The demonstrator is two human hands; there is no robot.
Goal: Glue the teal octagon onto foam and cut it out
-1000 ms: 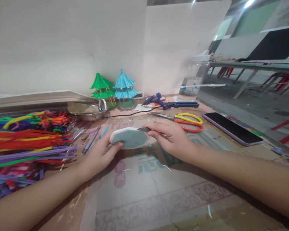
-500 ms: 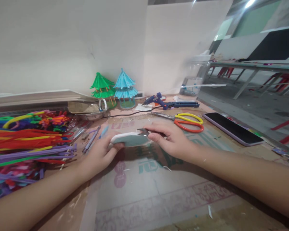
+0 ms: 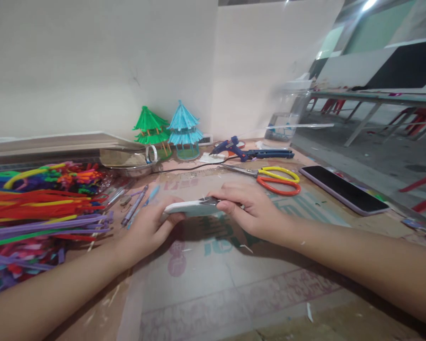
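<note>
Above the cardboard mat (image 3: 206, 265), my left hand (image 3: 147, 227) pinches the foam disc (image 3: 190, 208) edge-on; my right hand (image 3: 255, 208) grips small snips (image 3: 210, 201) at its rim.

Large teal and red characters printed on the surface (image 3: 234, 279) sheet. Too blurred and hand-covered to read. No other legible text.

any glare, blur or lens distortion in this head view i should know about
Head view: a ceiling light flares at the top right; the far table and red chairs look soft and stretched by the wide lens; both forearms bulge toward the lower corners; the left hand and right hand on the white piece are fairly sharp, casting a soft shadow on the mat.
</note>
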